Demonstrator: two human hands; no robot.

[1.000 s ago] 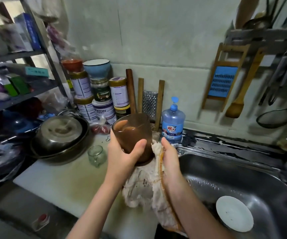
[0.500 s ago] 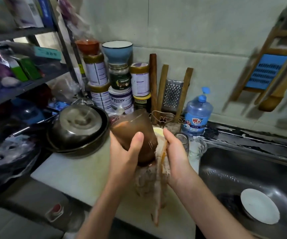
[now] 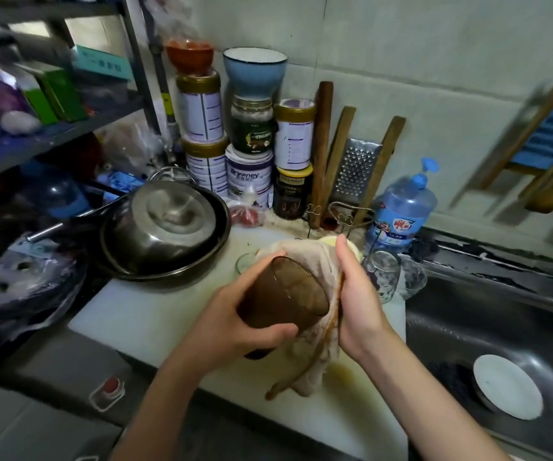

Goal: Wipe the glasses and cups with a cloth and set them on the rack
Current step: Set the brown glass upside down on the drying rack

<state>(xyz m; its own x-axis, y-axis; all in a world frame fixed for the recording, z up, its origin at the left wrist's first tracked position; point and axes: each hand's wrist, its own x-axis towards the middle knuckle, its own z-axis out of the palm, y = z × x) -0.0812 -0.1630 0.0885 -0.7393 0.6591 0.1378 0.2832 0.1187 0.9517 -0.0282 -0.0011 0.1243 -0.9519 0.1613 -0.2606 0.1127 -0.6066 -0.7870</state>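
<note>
Glass-wiping over white desk (image 3: 155,314): L hand (image 3: 235,324) grips tilted brown glass (image 3: 285,304), R hand (image 3: 358,304) presses cloth (image 3: 305,257) against it. Clear glasses (image 3: 383,274) stand just beside, sink (image 3: 468,327) at right; pan (image 3: 155,277), tins (image 3: 252,174) & soap bottle (image 3: 405,207) crowd behind.

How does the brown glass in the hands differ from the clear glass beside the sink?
The brown glass is tinted dark; the clear glass is colourless. The brown glass is held tilted, in the left hand, against the cloth; the clear glass stands on the counter, unheld. Both are transparent.
</note>
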